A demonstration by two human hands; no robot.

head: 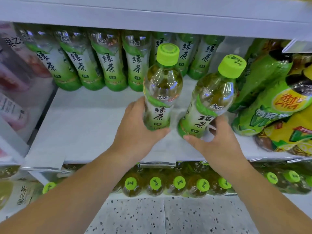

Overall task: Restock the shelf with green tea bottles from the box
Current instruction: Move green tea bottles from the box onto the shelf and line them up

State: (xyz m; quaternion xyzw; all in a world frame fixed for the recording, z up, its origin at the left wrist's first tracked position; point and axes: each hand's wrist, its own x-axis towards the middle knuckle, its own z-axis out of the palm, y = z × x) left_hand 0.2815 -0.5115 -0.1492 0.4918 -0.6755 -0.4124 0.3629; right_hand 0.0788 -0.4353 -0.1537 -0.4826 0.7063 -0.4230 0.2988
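I hold two green tea bottles with lime caps over the white shelf [87,125]. My left hand [135,130] grips the base of the upright one [162,86]. My right hand [217,144] grips the base of the other bottle [211,98], which leans to the right. Both bottles sit above the shelf's bare front area, right of centre. A row of several matching green tea bottles [108,65] stands at the back of the same shelf. The box is not in view.
Larger green and yellow bottles [273,105] crowd the shelf's right end. Pink-labelled drinks [15,78] stand behind a divider on the left. The shelf below holds several lime-capped bottles [179,183]. A shelf board [152,16] hangs overhead. Speckled floor [168,217] lies beneath.
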